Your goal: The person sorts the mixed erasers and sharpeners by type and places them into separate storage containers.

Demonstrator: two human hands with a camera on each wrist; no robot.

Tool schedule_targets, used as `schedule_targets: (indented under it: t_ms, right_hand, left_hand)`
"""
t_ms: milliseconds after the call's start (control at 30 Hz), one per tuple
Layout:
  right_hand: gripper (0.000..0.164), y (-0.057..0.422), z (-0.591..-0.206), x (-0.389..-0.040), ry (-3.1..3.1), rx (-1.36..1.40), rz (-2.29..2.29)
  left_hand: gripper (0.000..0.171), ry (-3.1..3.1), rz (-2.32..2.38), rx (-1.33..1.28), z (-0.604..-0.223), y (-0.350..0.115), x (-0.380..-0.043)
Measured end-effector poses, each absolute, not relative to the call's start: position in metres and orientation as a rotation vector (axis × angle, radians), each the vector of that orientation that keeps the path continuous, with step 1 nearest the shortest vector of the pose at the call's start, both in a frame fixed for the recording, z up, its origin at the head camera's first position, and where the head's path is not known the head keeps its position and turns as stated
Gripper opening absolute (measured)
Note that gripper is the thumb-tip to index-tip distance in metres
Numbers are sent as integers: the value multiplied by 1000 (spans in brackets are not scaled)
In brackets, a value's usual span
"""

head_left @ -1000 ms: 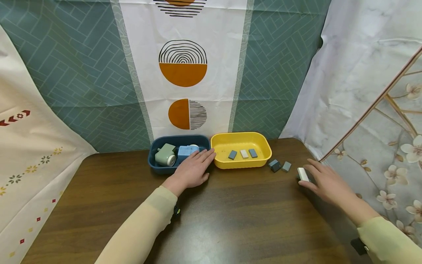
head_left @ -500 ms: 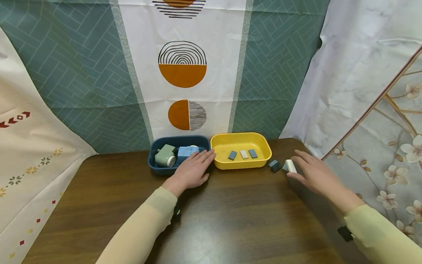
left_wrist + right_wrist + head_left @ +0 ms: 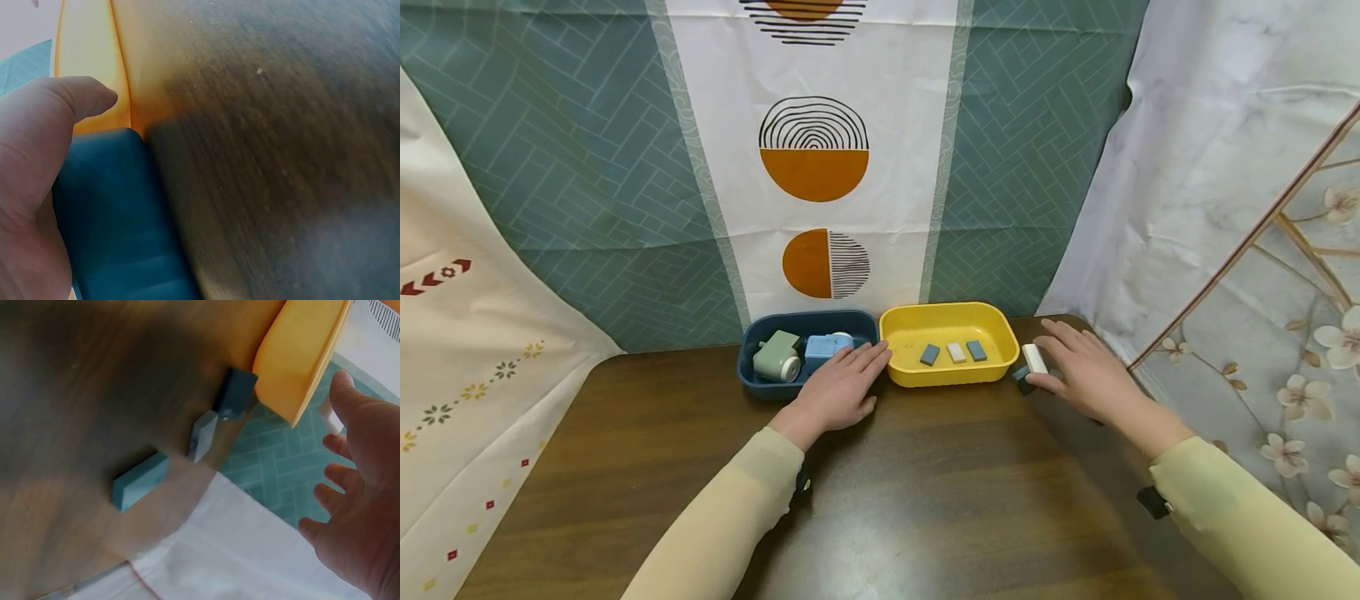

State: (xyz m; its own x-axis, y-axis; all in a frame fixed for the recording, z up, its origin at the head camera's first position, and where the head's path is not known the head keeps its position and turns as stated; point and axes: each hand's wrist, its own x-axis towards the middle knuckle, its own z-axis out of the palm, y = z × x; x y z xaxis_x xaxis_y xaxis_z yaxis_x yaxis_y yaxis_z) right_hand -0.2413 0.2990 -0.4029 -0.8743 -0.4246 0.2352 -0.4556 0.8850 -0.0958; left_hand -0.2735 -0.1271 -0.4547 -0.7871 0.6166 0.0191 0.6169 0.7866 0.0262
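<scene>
The right hand point(image 3: 1086, 371) pinches a white block point(image 3: 1033, 359) between thumb and index finger, with its other fingers spread free of the block. The block sits out at the fingertips, ahead of the palm, raised above the table point(image 3: 925, 483) just beyond the right end of the yellow tray point(image 3: 951, 379). In the head view its long side slants, the upper end leaning toward the tray; the right wrist view shows only a small part of it behind the thumb. Below the hand, on the table, a dark block point(image 3: 236, 392) lies just beside the yellow tray's right end, a gray block point(image 3: 203, 435) next to it, and a teal block point(image 3: 140, 480) farther from the tray. Inside the yellow tray are two gray-blue blocks with a smaller-looking pale block point(image 3: 956, 352) between them. The left hand point(image 3: 838, 392) grips nothing: its fingers lie straight over the yellow tray's left edge, where the blue tray point(image 3: 767, 386) meets it. Whether its thumb touches either wall, I cannot tell. Left of the yellow tray, the blue tray holds a green toy point(image 3: 775, 357) and a light-blue toy point(image 3: 827, 348).
</scene>
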Motion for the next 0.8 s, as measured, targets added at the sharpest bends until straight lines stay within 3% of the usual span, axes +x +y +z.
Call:
schedule_targets:
  t_ms: [800]
  right_hand:
    - [62,249,-393,-271,-2862,715,187]
  left_hand:
    - [81,-2928,-33,-1024,-458,-127,-274]
